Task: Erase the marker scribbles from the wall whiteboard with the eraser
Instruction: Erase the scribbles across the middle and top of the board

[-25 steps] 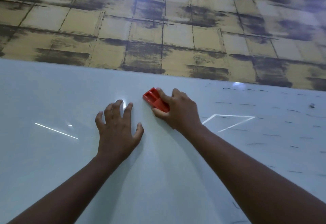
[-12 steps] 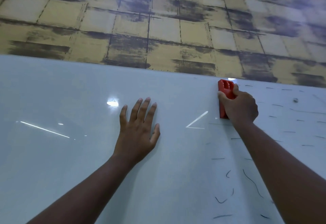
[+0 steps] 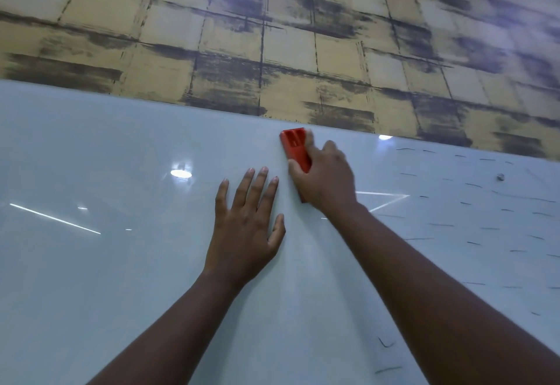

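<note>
Two bare hands on the whiteboard (image 3: 91,278), one flat and one gripping the eraser (image 3: 295,148).

Left hand (image 3: 245,227), at centre frame, lies palm-down with fingers spread and nothing in it, forearm entering from the lower edge. Just to its right, the right hand (image 3: 327,181) is closed around the red eraser, which is pressed to the board with its top end touching the board's upper edge; the hand covers the eraser's lower part. Left of both hands the board is bare apart from light reflections. Marker scribbles (image 3: 472,227), short dark dashes, fill the right of the frame. Tiled wall (image 3: 272,36) spans the top. Small grey spot (image 3: 499,176), upper right, is too small to identify.
</note>
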{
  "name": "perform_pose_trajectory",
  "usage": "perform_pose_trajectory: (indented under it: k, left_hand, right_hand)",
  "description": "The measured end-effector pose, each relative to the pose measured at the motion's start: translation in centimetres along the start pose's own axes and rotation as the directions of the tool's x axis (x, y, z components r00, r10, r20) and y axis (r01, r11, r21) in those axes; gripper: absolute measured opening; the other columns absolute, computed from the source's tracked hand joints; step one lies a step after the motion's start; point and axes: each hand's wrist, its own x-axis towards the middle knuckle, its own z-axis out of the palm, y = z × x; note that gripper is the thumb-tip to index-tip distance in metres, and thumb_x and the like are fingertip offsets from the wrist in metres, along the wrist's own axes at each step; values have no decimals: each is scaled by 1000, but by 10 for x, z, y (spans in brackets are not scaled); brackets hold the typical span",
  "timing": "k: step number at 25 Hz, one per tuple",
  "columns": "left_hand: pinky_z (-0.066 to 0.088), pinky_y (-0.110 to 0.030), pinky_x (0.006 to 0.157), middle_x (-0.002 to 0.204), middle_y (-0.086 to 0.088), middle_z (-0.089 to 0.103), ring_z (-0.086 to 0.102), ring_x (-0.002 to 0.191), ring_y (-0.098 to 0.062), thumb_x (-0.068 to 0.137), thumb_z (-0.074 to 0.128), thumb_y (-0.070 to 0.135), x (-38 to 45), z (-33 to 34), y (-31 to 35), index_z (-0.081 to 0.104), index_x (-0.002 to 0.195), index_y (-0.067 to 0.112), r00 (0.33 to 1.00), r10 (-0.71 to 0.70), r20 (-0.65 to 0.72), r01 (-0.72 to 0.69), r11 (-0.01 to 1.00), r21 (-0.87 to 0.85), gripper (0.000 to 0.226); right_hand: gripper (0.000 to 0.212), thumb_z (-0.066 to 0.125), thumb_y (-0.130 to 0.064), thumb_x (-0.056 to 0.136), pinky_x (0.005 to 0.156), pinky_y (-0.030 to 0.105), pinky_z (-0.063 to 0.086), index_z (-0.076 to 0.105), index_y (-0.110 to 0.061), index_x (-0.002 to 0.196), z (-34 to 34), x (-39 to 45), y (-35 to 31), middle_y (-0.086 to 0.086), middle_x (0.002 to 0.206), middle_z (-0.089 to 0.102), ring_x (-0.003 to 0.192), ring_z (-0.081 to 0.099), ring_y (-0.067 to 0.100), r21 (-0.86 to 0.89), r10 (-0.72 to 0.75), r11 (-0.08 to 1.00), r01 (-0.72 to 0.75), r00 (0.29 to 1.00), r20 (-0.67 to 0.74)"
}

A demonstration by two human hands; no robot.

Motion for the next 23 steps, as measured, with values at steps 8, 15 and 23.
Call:
perform_pose_trajectory:
  k: [8,15,23]
  left_hand:
    - [20,-62,129,174,-10,31,23,163,-28,105,34,47,-2,-1,-1,38,165,14,1000,-4,-24,3,999,-44,69]
    - [18,-58,130,174,-8,31,27,162,-27,103,36,44,-5,1,0,39,165,15,998,-7,-59,7,1000,-8,68]
    - [2,-67,129,178,-12,14,9,166,-31,102,26,40,-7,17,74,26,168,7,954,-295,-51,297,954,40,74]
  right_hand:
    - [81,55,-67,94,86,36,55,23,-37,162,-14,-9,23,4,117,53,109,55,20,44,48,998,-51,996,74]
    - [72,68,-60,89,87,36,46,45,-37,153,-47,3,146,11,120,64,114,61,31,273,347,904,-330,938,-16]
    - [74,72,-58,87,98,41,48,50,-30,151,-68,1,238,13,133,64,123,59,32,362,462,832,-420,886,-34]
